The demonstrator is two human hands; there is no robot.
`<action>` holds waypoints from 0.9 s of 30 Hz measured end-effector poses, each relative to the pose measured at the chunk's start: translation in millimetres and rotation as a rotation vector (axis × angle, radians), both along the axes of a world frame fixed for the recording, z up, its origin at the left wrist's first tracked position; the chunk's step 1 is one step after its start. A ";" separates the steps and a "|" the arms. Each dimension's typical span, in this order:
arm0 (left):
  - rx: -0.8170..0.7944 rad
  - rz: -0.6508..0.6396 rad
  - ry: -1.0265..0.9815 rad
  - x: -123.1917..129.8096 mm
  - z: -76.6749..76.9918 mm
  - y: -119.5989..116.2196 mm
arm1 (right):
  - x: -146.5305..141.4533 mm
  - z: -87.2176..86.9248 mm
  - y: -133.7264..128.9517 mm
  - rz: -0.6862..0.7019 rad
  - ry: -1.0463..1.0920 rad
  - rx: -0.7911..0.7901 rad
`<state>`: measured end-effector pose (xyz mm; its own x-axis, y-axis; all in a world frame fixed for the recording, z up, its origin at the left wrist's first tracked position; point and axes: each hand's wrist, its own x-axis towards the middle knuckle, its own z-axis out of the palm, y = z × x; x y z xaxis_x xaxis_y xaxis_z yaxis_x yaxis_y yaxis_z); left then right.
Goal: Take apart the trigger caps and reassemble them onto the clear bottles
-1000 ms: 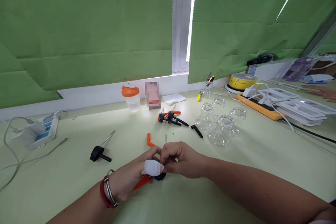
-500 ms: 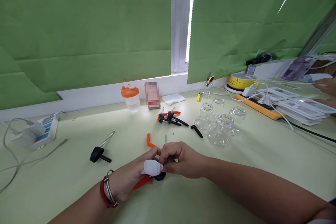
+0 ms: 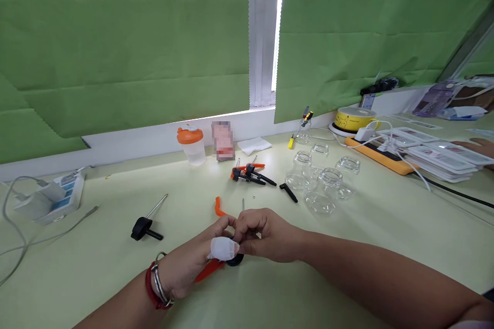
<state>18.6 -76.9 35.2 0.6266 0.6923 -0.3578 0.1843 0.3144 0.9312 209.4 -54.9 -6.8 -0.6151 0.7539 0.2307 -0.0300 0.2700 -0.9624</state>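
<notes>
My left hand (image 3: 189, 267), with a white wrap (image 3: 223, 249) on the thumb, is closed around a black round part (image 3: 234, 260) with an orange handle (image 3: 209, 271). A thin metal rod (image 3: 243, 204) sticks up behind the fingers, and an orange curved piece (image 3: 218, 207) shows beyond them. My right hand (image 3: 268, 234) meets the left at the fingertips in a closed pinch over the black part; whatever it grips is hidden. Farther back lie several orange-and-black crank pieces (image 3: 250, 174) with metal shafts and a loose black handle (image 3: 288, 193). A tiny ring (image 3: 253, 197) lies near the rod.
At left are a black knob with a metal shaft (image 3: 142, 228) and a white power strip (image 3: 69, 195). An orange-lidded cup (image 3: 192, 145) stands at the back. Several glass jars (image 3: 323, 193), an orange power strip (image 3: 380, 156) and stacked white cards (image 3: 440, 162) occupy the right, beside another person's hand (image 3: 476, 148).
My two hands keep nearly the same position and grip. At the far right, the other person's hand has moved down from a pale sheet to beside the white cards.
</notes>
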 end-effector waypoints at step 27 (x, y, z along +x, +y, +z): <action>0.000 0.003 0.015 1.6 2.0 -0.9 | -0.2 4.6 -2.6 -0.066 -0.039 -0.010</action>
